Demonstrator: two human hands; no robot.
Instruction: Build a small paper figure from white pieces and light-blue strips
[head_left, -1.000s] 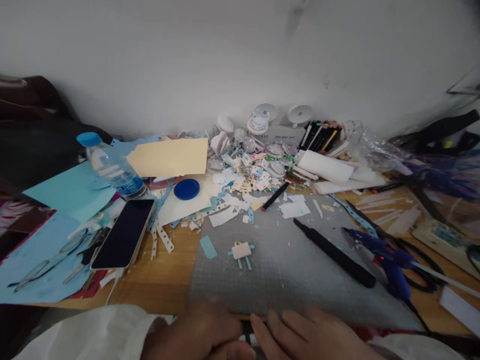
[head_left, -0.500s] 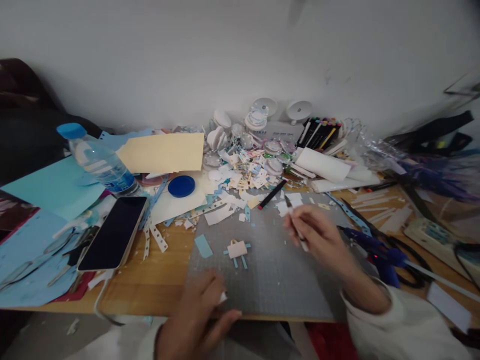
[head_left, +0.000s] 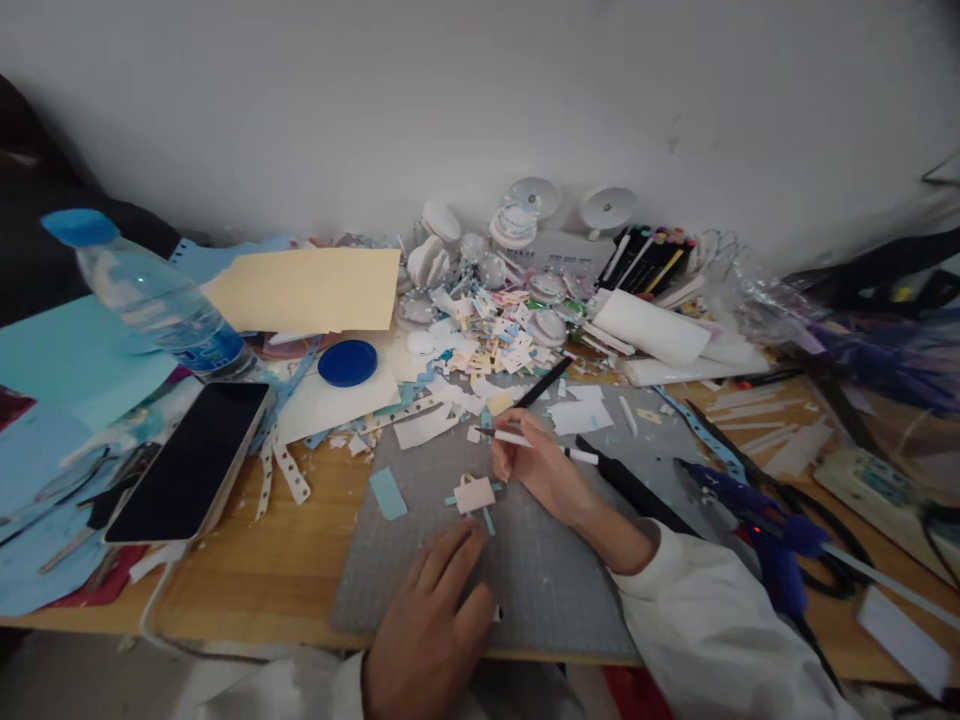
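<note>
My right hand point(head_left: 541, 472) grips a thin white craft knife point(head_left: 536, 443), held nearly level over the grey cutting mat point(head_left: 540, 570). Its knuckles sit just right of a small beige and blue paper piece point(head_left: 474, 494) lying on the mat. My left hand point(head_left: 433, 626) rests flat on the mat's near part, fingers stretched toward that paper piece, holding nothing. A loose light blue paper rectangle point(head_left: 388, 492) lies left of it.
A black phone point(head_left: 189, 460), a water bottle point(head_left: 150, 300) and a blue lid point(head_left: 346, 362) are at the left. Paper scraps point(head_left: 495, 345) pile behind the mat. A black pen point(head_left: 634, 490), blue glue gun point(head_left: 757, 515), scissors and marker set point(head_left: 649, 262) lie right.
My right hand moved left with the knife, toward the small paper piece. My left hand slid forward onto the mat and spread flat. The camera tilted down slightly.
</note>
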